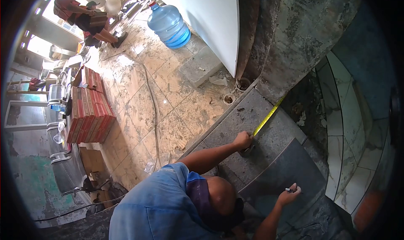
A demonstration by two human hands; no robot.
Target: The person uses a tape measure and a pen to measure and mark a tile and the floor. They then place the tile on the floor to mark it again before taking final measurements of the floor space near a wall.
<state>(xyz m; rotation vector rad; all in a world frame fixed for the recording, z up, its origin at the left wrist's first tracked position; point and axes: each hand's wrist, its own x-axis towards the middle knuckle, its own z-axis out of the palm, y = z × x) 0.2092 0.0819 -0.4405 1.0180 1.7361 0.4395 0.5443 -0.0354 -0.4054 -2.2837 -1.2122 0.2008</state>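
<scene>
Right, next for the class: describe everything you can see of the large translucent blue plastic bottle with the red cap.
The large translucent blue plastic bottle has a red cap, sloping shoulders and horizontal ribs. It looks whole and capped, standing upright on the dirty tan tiled floor, beside a big smooth white panel; whether they touch is unclear. Its base looks deeper blue, but whether it holds liquid I cannot tell. No hand touches it.
</scene>
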